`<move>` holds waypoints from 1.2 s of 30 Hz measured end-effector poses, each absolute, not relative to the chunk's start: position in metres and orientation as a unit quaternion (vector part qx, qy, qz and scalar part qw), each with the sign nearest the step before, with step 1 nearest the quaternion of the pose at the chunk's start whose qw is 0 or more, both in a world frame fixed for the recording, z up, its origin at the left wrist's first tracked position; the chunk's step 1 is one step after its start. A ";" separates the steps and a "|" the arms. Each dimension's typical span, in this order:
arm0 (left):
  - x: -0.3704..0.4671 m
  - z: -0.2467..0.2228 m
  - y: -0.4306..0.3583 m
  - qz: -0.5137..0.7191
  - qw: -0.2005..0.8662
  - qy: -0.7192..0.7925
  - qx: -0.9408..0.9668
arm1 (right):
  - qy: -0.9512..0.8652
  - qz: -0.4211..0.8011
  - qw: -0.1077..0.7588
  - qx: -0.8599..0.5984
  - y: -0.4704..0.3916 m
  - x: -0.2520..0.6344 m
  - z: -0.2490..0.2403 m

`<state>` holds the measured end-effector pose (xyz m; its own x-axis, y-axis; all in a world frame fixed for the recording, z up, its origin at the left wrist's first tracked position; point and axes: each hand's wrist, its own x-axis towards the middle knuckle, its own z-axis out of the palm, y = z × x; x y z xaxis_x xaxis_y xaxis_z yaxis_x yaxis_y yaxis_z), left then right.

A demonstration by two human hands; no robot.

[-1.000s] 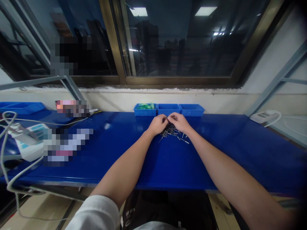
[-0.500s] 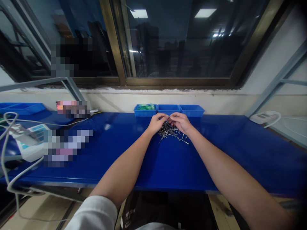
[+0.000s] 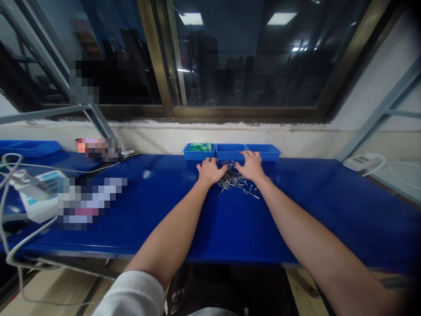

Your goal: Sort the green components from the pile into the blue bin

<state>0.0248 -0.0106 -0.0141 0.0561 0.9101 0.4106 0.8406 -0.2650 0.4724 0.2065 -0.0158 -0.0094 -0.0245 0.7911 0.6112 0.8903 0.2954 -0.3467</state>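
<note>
A loose pile of thin metal rivets [image 3: 233, 179] lies on the blue tabletop [image 3: 237, 228]. At the pile's left side is my left hand [image 3: 211, 171], fingers apart and thumb reaching over its edge. My right hand [image 3: 251, 166] is on the other side, its thumb near the rivets and its fingers stretched toward the blue bins behind. I see nothing held in either hand. The fingers of the right hand overlap the front of the middle bin [image 3: 228, 152] and right bin [image 3: 268, 152] in view; whether they touch cannot be made out.
Green plastic bags fill the left bin [image 3: 199, 152]. A white device with a keypad [image 3: 42, 197] and loose cables stand at the left. A white power strip [image 3: 362, 161] lies at the far right by a grey metal frame [image 3: 378, 109]. Behind the table is a window.
My hands were close together over the pile with fingertips pinched. Now they have parted to either side, with fingers spread. The pile looks much the same.
</note>
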 end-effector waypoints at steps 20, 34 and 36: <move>0.028 -0.016 -0.018 0.138 0.078 0.512 0.844 | -0.739 -0.002 0.280 -0.613 -0.006 0.209 -0.029; 0.028 -0.013 -0.020 0.098 0.111 0.478 0.866 | -0.720 0.000 0.281 -0.635 -0.005 0.205 -0.031; 0.028 -0.012 -0.021 0.103 0.111 0.473 0.868 | -0.727 -0.005 0.280 -0.627 -0.004 0.204 -0.032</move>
